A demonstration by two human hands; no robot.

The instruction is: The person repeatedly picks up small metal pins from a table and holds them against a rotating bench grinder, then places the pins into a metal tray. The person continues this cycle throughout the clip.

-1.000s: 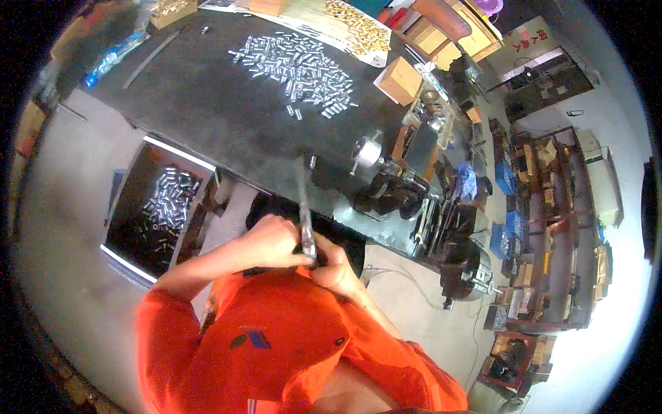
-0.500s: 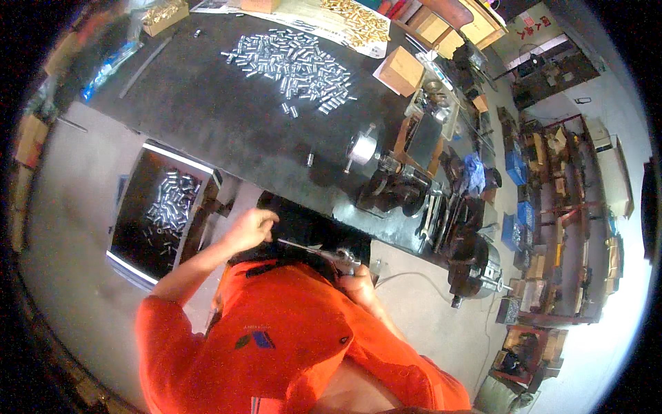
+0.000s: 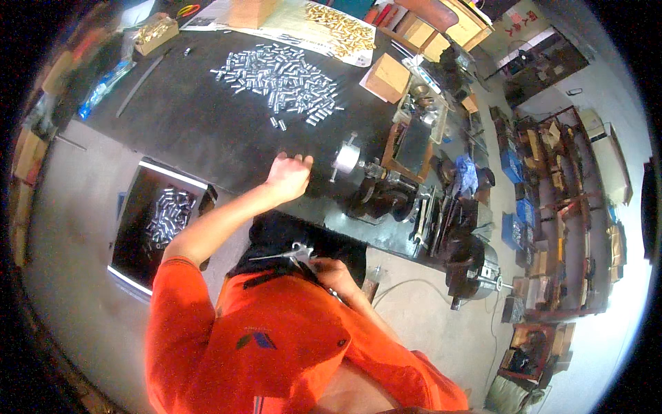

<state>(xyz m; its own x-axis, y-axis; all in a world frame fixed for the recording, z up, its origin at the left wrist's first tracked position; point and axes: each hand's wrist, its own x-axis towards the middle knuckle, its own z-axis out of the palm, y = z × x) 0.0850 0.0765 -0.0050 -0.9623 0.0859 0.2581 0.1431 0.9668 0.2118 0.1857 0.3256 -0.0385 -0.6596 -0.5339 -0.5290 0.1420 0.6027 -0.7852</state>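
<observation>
My left hand reaches over the dark workbench with its fingers curled downward. Whatever may be in those fingers is hidden beneath them. A round silver chuck with projecting handles stands just right of that hand. Low at my lap, my right hand is closed around a silver air blow gun, whose thin nozzle points left. Farther back on the bench lies a broad heap of small metal cylinders. More cylinders are piled in a dark drawer-like tray to my left.
Brass-coloured parts lie on paper at the back, near a cardboard box. Wrenches rest right of the chuck's dark fixture. A larger dark machine head sits at the bench's right end. Shelves line the right wall.
My left hand has moved forward and right from my lap, over the spot where a single cylinder stood on the bench. The blow gun and right hand have shifted slightly left.
</observation>
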